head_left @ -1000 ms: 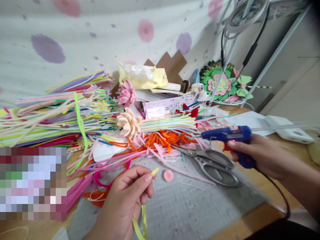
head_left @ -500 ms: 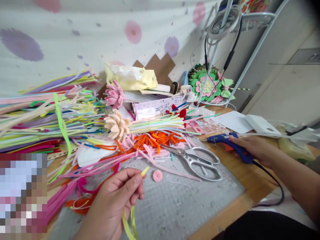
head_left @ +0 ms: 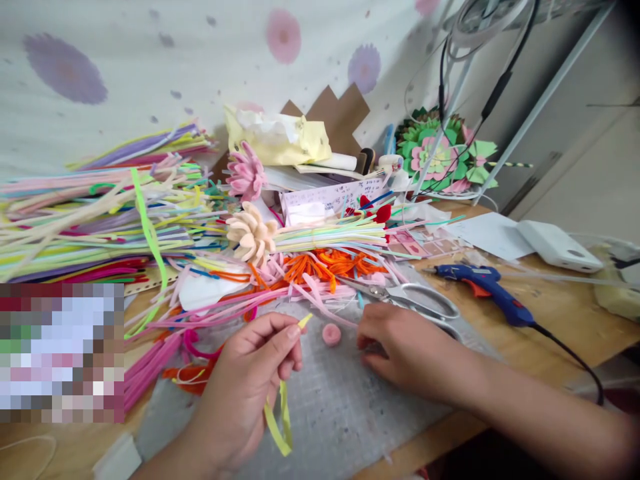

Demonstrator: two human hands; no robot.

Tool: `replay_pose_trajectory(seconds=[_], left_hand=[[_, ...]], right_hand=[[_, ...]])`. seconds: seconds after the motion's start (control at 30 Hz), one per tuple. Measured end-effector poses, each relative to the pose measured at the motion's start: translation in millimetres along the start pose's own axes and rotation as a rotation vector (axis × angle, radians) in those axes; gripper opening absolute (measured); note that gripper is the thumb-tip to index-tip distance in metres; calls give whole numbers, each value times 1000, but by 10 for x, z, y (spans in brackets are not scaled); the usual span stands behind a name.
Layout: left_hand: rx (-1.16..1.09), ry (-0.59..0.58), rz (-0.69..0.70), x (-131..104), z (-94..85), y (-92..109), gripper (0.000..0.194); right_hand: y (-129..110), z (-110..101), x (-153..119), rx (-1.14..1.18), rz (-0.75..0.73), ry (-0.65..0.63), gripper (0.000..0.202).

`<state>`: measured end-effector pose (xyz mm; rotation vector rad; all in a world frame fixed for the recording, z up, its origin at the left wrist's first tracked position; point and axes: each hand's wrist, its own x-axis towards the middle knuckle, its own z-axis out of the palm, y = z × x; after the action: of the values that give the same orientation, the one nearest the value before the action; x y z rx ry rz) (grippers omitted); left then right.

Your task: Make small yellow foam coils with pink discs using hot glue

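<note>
Pinched in the fingers of my left hand (head_left: 257, 373) is a yellow strip (head_left: 280, 427), its tip poking up past the thumb and a loop hanging below. My right hand (head_left: 400, 347) hovers over or rests on the grey cutting mat (head_left: 330, 413), fingers curled, partly covering the scissors' handles; what the fingers hold, if anything, is hidden. A small pink coil (head_left: 331, 335) lies on the mat between my hands. Silver scissors (head_left: 425, 300) lie behind my right hand. The blue glue gun (head_left: 493, 290) lies on the table at the right.
Bundles of coloured pipe cleaners (head_left: 100, 220) fill the left. Orange stems (head_left: 330, 267), a cream flower (head_left: 251, 233) and a pink flower (head_left: 245, 172) lie behind the mat. A white box (head_left: 557, 245) is at the right, a green paper flower (head_left: 433, 157) at the back.
My right hand has let go of the glue gun and moved left over the mat, beside the pink coil. My left hand still holds the yellow strip. The view has shifted.
</note>
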<state>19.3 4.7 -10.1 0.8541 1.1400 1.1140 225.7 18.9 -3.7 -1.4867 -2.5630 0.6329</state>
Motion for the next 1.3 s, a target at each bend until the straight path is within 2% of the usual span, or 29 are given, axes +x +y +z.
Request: replay_pose_trajectory(seconds=[0.13,0.23,0.37,0.6,0.67,0.83,0.93,1.1,1.3], left_hand=[[3,-14,-1,-1,2,-3,10],[10,-6,-2,-5,5,3,11],[13,-7,1,1,-4,-3,11],[-3,6,-13,-2,-7,-19,8],[5,6,-10,-6,5,-19,8],[17,15,5,-27,46,-3,7],[22,16,17,-44,54,16,8],[5,9,16,-45,43,14,9],[-55,-6,-20,-48,53,5,10]], right_hand=[[-10,68,36,-74,81,-53,9],[0,77,24,-115,72,-39,14],[11,73,14,-136,77,12,9],[23,124,12,-225,55,-26,18],[-15,116,16,-125,41,35,16],[-214,76,72,523,40,244,11],[-307,109,123,752,15,296,10],[-334,165,178,911,-15,389,8],[-349,157,192,824,-72,417,8]])
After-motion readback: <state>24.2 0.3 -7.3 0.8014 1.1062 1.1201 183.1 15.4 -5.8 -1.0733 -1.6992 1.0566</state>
